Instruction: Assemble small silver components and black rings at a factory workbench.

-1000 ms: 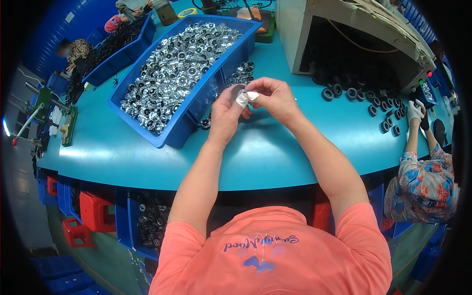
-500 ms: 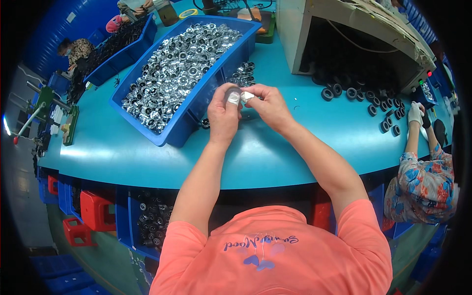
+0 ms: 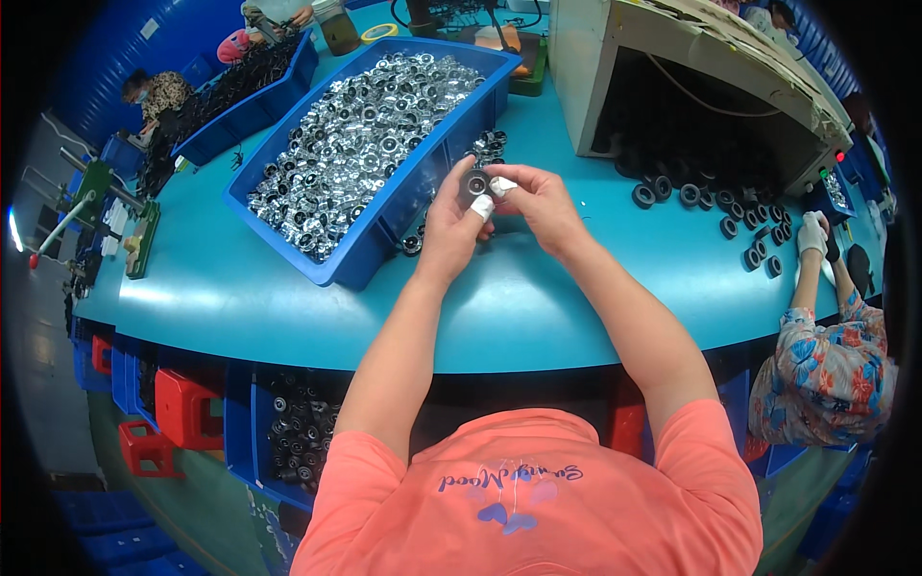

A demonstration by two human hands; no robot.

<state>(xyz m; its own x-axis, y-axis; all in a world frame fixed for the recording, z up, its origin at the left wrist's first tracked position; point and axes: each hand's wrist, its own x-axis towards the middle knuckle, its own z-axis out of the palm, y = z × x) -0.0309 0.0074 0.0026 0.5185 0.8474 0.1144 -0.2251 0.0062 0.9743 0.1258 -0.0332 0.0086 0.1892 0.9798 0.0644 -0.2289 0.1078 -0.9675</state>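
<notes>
Wheel turn: since half a second ago my left thumb has slid lower, so the black wheel (image 3: 474, 182) now shows its round face and pale hub; I judge this leaves the hub open to view while I handle it.
Left grip: my left hand (image 3: 449, 228) pinches the wheel between wrapped thumb and fingers.
Right fingertips: my right hand (image 3: 545, 206) meets the wheel's right edge, a white wrap on one digit; I cannot tell whether it pinches.
Table: the wheel is held above the teal table (image 3: 538, 317), just right of the tub.
Blue tub: to my left, the tub (image 3: 370, 247) is heaped with shiny parts (image 3: 355, 154); a few more lie beside it.
Black rings: scattered rings (image 3: 690, 195) lie right, before the pale box (image 3: 588, 86).
Far right: a co-worker's gloved hand (image 3: 812, 233).
</notes>
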